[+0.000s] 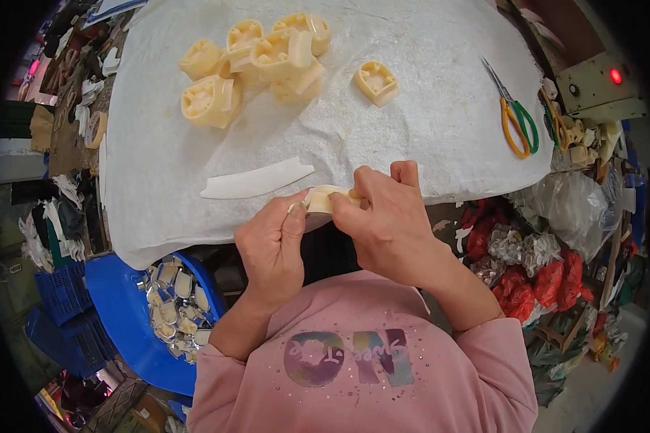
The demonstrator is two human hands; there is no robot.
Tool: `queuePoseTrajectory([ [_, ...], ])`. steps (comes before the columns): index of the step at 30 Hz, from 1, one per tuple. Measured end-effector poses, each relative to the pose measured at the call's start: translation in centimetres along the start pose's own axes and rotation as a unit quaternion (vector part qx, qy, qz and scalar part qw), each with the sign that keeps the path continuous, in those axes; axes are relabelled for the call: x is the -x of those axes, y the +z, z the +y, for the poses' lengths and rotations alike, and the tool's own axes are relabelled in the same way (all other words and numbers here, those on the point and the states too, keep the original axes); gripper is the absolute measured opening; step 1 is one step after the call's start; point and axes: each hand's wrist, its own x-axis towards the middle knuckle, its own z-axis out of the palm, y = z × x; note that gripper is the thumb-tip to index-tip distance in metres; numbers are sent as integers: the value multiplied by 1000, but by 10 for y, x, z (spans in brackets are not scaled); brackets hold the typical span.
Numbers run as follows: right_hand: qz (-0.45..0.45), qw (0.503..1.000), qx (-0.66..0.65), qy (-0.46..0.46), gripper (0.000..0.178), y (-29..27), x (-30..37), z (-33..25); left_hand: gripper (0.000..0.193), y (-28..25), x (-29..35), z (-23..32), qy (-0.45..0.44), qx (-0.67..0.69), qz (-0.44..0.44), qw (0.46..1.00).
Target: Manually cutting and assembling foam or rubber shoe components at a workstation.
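Close to the table's near edge, my left hand [273,238] pinches one end of a curved cream-white strip [321,200]. The fingers of my right hand [386,224] are bent onto its other end and cover much of it. Whether a block sits behind the strip is hidden. A loose white strip [256,179] with notched ends lies flat on the table, just beyond my left hand. Farther off is a heap of cream plastic blocks [285,54], hollowed on top like shoe heels. One single cream block [376,82] stands apart, to the right of the heap.
White woven sheeting [426,130] covers the table. Scissors [513,119] with orange and green handles lie at right, near a box with a red light [605,83]. At lower left stands a blue tub [130,317] of shiny-edged pieces. Red plastic bags [549,281] are piled at lower right.
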Motion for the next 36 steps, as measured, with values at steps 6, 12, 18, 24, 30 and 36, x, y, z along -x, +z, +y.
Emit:
queuePoseTrajectory([
  [6, 10, 1000, 14, -18, 23, 7, 6, 7, 22, 2, 1, 4, -27, -8, -65, 997],
  [12, 76, 997, -13, -28, 25, 23, 10, 21, 35, 5, 2, 8, 112, -221, -130, 960],
  [18, 140, 987, -39, -76, 35, 16, 14, 31, 51, -11, -9, -7, -105, 161, -184, 964],
  [24, 123, 982, -115, -83, 32, 14, 14, 17, 63, -1, -5, -8, -287, 415, -302, 809],
  [30, 81, 985, -123, -95, 29, 13, 16, 18, 57, -1, -11, -14, -282, 347, -323, 834],
  [36, 91, 981, -154, -76, 27, 12, 18, 22, 67, 5, -15, -7, -289, 324, -324, 840],
])
